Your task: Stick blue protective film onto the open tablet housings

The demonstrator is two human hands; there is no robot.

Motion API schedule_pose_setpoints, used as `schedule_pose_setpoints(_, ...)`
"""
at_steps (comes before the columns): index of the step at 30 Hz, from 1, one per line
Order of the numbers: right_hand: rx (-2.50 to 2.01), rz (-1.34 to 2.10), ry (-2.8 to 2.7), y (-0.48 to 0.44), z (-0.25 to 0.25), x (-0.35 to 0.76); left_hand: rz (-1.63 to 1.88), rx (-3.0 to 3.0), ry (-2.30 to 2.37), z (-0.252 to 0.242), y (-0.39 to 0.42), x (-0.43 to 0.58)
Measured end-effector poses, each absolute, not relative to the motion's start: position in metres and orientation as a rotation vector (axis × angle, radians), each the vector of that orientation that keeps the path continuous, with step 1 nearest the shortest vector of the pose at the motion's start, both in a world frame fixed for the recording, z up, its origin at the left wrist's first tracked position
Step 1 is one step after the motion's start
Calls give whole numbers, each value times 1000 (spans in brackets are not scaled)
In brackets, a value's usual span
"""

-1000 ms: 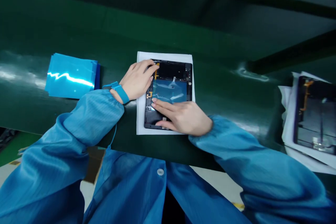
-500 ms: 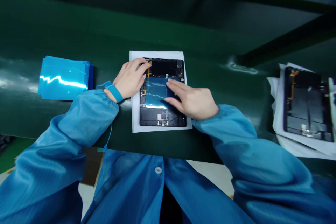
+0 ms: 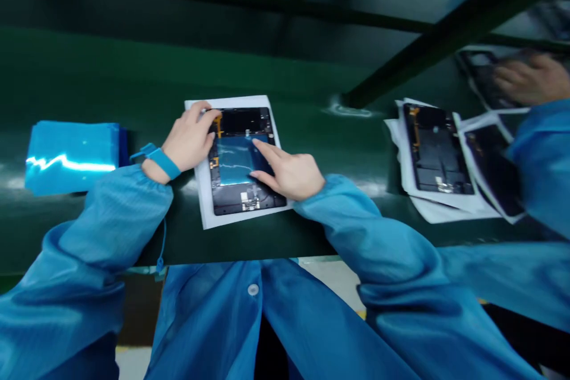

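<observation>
An opened tablet (image 3: pixel 229 197) with bared inner parts lies on white sheets (image 3: pixel 205 214) in front of me. A shiny blue film (image 3: pixel 235 161) covers the middle of it. My left hand (image 3: pixel 189 138), with a blue strap at the wrist, rests over the tablet's upper left edge, fingers apart. On the film's right side lie the fingertips of my right hand (image 3: pixel 291 172), the fingers stretched out and the thumb apart. Part of the tablet's right side is hidden under that hand.
A stack of blue film sheets (image 3: pixel 71 157) lies at the left. To the right, another opened tablet (image 3: pixel 439 154) rests on white sheets, beside a further dark panel (image 3: pixel 494 166). A co-worker's hand (image 3: pixel 534 80) is at the far right. A dark post (image 3: pixel 401 53) stands behind.
The view has swung to the right, bringing a co-worker's arm and more tablets into sight. The tablet now appears slightly turned. Both my hands keep nearly the same places on it.
</observation>
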State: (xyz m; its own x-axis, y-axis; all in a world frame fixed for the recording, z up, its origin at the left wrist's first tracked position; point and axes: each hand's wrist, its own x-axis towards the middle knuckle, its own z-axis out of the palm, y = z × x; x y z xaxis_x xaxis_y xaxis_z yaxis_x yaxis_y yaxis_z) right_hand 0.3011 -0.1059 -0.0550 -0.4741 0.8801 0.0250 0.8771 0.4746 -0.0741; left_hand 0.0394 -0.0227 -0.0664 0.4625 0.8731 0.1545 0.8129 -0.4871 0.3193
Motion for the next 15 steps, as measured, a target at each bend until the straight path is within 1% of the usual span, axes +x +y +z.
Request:
schedule_pose_setpoints(4, -1660, 175, -2642, -104, -52, 289, 407, 2512, 1691, -54, 0, 59)
schedule_pose_setpoints(8, -1532, 351, -2597, -136, -56, 296, 248, 2495, 1816, -55, 26, 85)
schedule_pose_setpoints(11, -1549, 477, -2333, -149, -67, 307, 37, 2554, 1787, -59, 44, 91)
schedule_pose_setpoints(15, -1654, 518, -1989, -146, -84, 310, -161, 2656, 1606, -59, 59, 79)
